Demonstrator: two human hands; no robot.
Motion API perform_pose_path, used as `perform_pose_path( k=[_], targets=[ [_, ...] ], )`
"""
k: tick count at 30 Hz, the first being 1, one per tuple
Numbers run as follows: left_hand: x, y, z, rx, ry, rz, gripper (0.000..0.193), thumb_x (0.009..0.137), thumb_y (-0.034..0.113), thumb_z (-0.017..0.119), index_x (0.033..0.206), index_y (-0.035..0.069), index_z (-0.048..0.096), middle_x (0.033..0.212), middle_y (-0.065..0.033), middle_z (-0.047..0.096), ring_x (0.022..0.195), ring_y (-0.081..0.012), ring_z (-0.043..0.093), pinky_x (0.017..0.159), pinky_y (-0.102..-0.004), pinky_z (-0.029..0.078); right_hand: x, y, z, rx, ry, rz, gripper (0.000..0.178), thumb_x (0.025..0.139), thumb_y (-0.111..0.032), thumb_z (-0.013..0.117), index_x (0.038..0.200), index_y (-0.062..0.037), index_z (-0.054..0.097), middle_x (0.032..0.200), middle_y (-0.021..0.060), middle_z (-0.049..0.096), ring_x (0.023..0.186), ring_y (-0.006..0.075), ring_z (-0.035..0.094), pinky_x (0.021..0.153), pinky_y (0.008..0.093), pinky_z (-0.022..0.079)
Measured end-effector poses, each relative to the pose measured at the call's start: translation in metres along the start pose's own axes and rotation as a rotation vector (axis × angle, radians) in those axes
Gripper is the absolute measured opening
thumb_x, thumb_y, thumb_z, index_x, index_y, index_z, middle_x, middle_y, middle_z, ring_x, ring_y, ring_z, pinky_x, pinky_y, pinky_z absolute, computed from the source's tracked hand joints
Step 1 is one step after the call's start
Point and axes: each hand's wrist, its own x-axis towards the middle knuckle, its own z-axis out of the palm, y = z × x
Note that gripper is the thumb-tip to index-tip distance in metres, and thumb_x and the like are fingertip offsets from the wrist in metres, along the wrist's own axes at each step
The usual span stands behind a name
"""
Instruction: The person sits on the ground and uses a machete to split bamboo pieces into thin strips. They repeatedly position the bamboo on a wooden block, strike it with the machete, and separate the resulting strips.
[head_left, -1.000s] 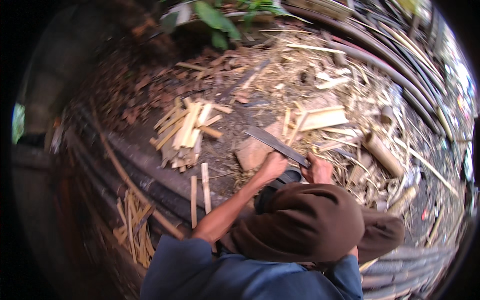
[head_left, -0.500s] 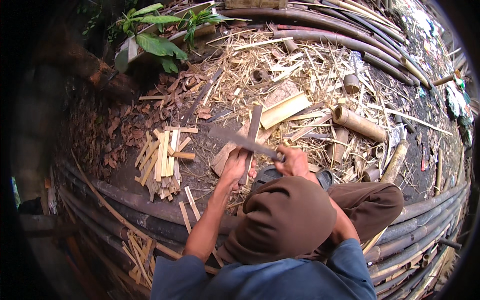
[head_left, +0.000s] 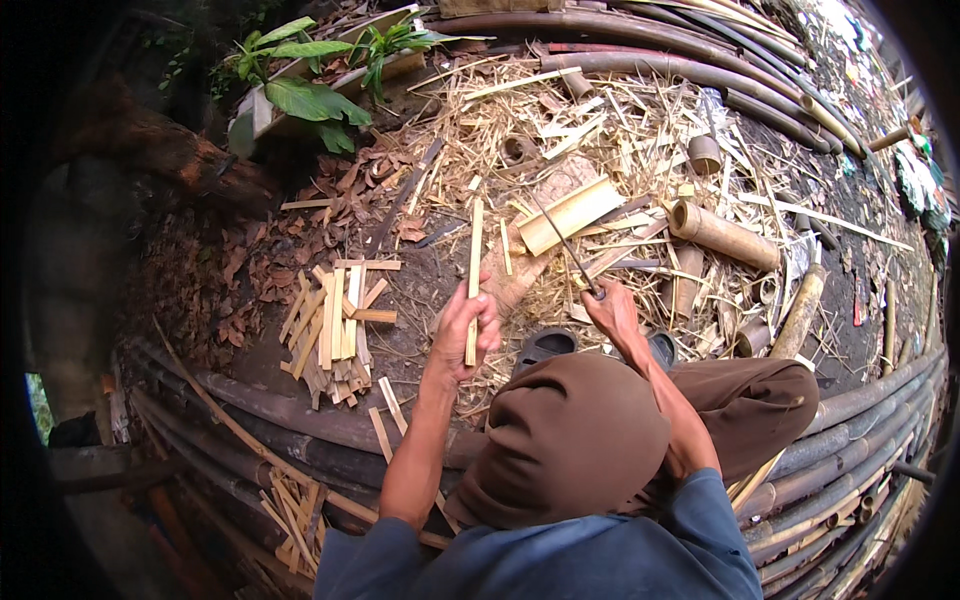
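Note:
My left hand (head_left: 466, 328) is wrapped round a pale, narrow bamboo strip (head_left: 476, 235), which points away from me. In my right hand (head_left: 613, 308) is the handle of a long knife (head_left: 560, 234); its blade shows nearly edge-on as a thin dark line, apart from the strip. A thin bamboo sliver (head_left: 506, 248) shows just right of the strip; whether it is falling or lying is unclear. Beyond my hands, a wide split bamboo piece (head_left: 572, 214) rests on or against a wooden block (head_left: 535, 275). Left of my left hand lies a heap of cut bamboo strips (head_left: 335, 320).
Bamboo shavings (head_left: 480, 120) litter the ground ahead. A short bamboo tube (head_left: 725, 236) lies at the right. Long bamboo poles (head_left: 290, 405) run beside and behind me, with more poles (head_left: 680, 75) at the far side. Leafy plants (head_left: 310, 95) stand at the far left.
The knife has moved right, off the strip it crossed. The strip now shows a pale face instead of a dark one, and a thin sliver has appeared beside it.

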Motion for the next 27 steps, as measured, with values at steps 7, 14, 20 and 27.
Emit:
perform_pose_path(
  k=[7, 14, 20, 27],
  targets=[
    [0.007, -0.02, -0.017, 0.241, 0.164, -0.128, 0.042, 0.098, 0.007, 0.049, 0.138, 0.01, 0.034, 0.079, -0.0047, 0.049, 0.056, -0.0113, 0.044, 0.046, -0.0222, 0.038, -0.014, -0.014, -0.003, -0.178, -0.091, -0.12, 0.027, 0.079, -0.03, 0.067, 0.095, -0.0076, 0.069, 0.072, 0.0182, 0.068, 0.064, 0.0345, 0.066, 0.06, 0.0461, 0.053],
    [0.0, -0.031, -0.005, 0.443, 0.119, -0.129, 0.023, 0.096, 0.006, 0.051, 0.117, 0.001, 0.042, 0.08, -0.0068, 0.054, 0.056, -0.0077, 0.046, 0.043, -0.0227, 0.039, -0.041, -0.066, 0.016, -0.281, -0.128, -0.447, 0.022, 0.079, -0.031, 0.07, 0.091, -0.013, 0.067, 0.066, 0.0076, 0.068, 0.057, 0.0252, 0.065, 0.054, 0.0433, 0.049],
    [-0.023, -0.023, 0.034, 0.292, 0.124, -0.14, 0.017, 0.096, 0.004, 0.051, 0.113, 0.004, 0.047, 0.079, -0.0045, 0.053, 0.056, -0.0035, 0.044, 0.043, -0.017, 0.036, -0.005, -0.038, 0.007, -0.367, 0.046, -0.457, 0.016, 0.075, -0.022, 0.074, 0.087, -0.0155, 0.067, 0.061, 0.0024, 0.065, 0.054, 0.0148, 0.062, 0.059, 0.0428, 0.045],
    [-0.066, -0.023, 0.032, 0.563, 0.086, 0.038, 0.02, 0.094, 0.008, 0.057, 0.112, 0.004, 0.048, 0.08, -0.0025, 0.058, 0.059, -0.0067, 0.052, 0.047, -0.0204, 0.044, 0.044, 0.069, -0.028, -0.223, 0.238, 0.044, 0.037, 0.078, -0.033, 0.069, 0.101, -0.0039, 0.068, 0.075, 0.0162, 0.069, 0.071, 0.0329, 0.069, 0.068, 0.0464, 0.054]
  ],
)
